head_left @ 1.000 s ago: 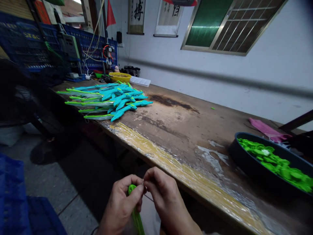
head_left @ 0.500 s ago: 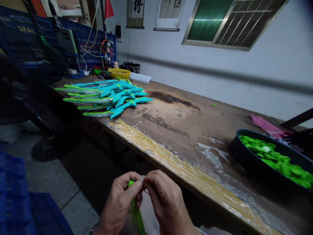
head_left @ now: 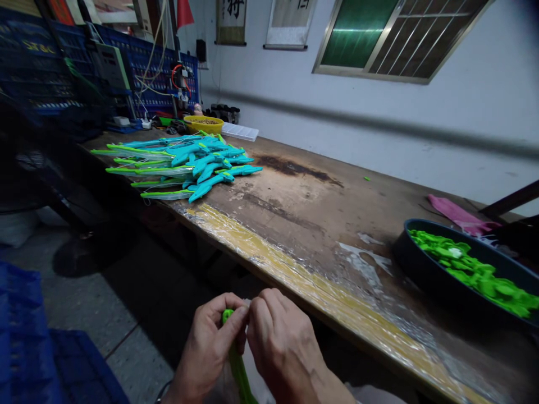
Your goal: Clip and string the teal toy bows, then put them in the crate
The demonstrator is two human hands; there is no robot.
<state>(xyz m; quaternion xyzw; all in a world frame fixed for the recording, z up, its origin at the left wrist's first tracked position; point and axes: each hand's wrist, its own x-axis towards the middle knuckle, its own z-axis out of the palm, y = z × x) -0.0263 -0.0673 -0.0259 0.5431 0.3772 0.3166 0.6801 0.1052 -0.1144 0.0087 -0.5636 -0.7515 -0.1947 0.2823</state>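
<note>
Low at the bottom edge, in front of the counter point(head_left: 295, 224), a slim bright-green plastic piece point(head_left: 238, 367) stands nearly upright between the two hands, its rounded top end peeking out between the fingertips and its lower length running down out of view. The left hand point(head_left: 208, 350) is curled around the piece, thumb and forefinger pinched on its top end. The right hand point(head_left: 280, 342) is closed up against the left one, its fingertips bunched at that same top end; whether it grips the piece itself or something small at its tip cannot be told, since the knuckles hide the contact. Both hands hang over the floor, just short of the counter's near edge.

That near edge carries a strip of yellowish tape under clear film point(head_left: 320, 294). Off to the right, on the worn wooden top, sits a dark round tray point(head_left: 416, 266) filled with small green plastic parts point(head_left: 475, 275), and beyond it lies a pink cloth point(head_left: 458, 216). Well apart, at the far left end of the counter, a heap of teal and green toy pieces point(head_left: 189, 165) lies fanned out, long ends pointing left. Behind the heap are a yellow bowl point(head_left: 205, 123) and a flat white box point(head_left: 240, 132). Blue crates point(head_left: 37, 56) line the left wall, and a barred window point(head_left: 396, 36) is set in the white wall above.
</note>
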